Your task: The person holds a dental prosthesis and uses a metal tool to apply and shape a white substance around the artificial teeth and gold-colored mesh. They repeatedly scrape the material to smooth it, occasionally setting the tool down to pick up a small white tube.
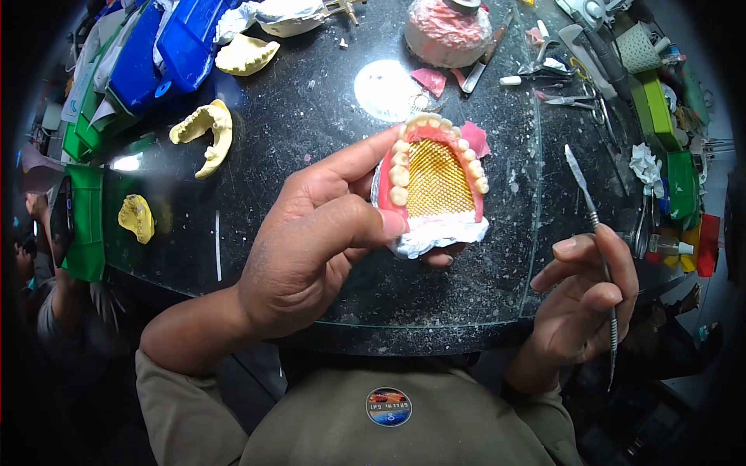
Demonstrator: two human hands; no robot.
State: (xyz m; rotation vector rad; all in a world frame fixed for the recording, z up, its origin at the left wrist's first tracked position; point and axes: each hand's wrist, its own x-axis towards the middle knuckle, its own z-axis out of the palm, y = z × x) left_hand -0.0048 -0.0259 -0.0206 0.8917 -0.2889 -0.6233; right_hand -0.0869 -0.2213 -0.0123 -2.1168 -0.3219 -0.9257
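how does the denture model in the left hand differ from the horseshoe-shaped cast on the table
The denture model mixes pink, white and gold colours; the horseshoe-shaped cast is pale yellow.
Gold-coloured mesh spans the denture model's middle; the cast's middle is an open gap.
The left hand holds the denture model; the cast lies on the table.
Both have a curved arch shape.

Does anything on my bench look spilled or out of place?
Pale crumbs litter the benchtop, and loose pink scraps lie near the knife, like leftover debris. The denture in your left hand shows no obvious break.
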